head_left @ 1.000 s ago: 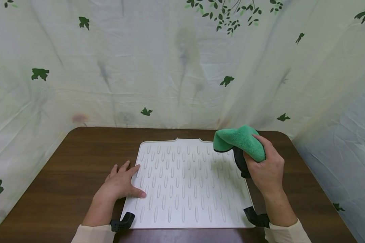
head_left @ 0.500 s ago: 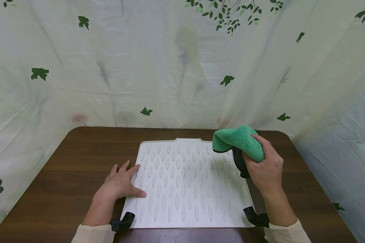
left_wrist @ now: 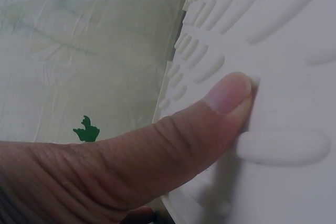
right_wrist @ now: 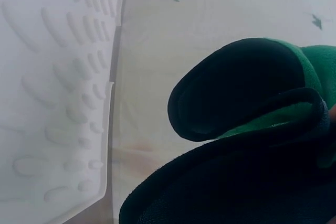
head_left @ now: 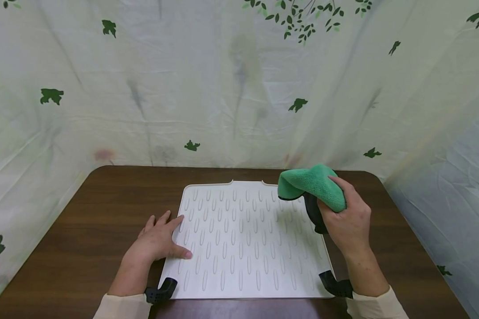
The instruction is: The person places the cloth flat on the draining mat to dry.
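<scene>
Green cloth (head_left: 313, 182) is clasped by right hand (head_left: 349, 217) (left hand (head_left: 155, 241) splayed against board (head_left: 243, 252)), brown table (head_left: 100, 212) below, curtain (head_left: 207, 79) behind.

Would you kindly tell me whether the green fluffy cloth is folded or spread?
Loosely folded: the green fluffy cloth bends in the right hand, its black underside curled over in the right wrist view.

Head view faces forward-down; wrist views close, sharing white tray (head_left: 243, 246).

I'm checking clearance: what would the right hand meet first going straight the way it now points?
Beyond the fuzzy green cloth it holds, the right hand would probably meet the pale, leaf-printed hanging sheet, though depth is unclear.
</scene>
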The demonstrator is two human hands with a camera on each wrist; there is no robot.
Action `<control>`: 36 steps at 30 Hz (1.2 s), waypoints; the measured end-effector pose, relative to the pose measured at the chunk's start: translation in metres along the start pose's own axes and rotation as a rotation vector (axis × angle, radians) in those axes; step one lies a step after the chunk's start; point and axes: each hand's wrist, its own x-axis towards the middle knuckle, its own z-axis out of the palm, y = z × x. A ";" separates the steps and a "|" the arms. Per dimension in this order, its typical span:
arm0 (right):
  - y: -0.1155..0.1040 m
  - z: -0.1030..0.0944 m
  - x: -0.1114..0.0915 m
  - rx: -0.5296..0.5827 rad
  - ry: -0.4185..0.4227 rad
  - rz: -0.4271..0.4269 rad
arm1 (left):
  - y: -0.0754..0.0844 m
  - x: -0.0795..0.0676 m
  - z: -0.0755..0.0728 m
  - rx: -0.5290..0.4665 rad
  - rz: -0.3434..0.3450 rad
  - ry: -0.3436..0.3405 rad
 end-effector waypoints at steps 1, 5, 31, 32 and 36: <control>0.000 0.000 0.000 0.000 -0.002 -0.001 | 0.000 0.000 0.000 0.000 0.000 -0.001; 0.002 0.002 -0.001 0.001 -0.002 -0.008 | -0.001 0.001 0.000 0.009 0.006 -0.003; -0.002 0.003 -0.002 0.018 -0.001 -0.032 | 0.000 0.001 -0.001 0.006 0.007 -0.015; -0.002 0.003 -0.003 0.019 0.000 -0.036 | 0.000 0.001 -0.001 0.006 0.007 -0.014; -0.002 0.004 -0.003 0.012 -0.001 -0.061 | -0.001 0.001 -0.001 0.005 0.008 -0.010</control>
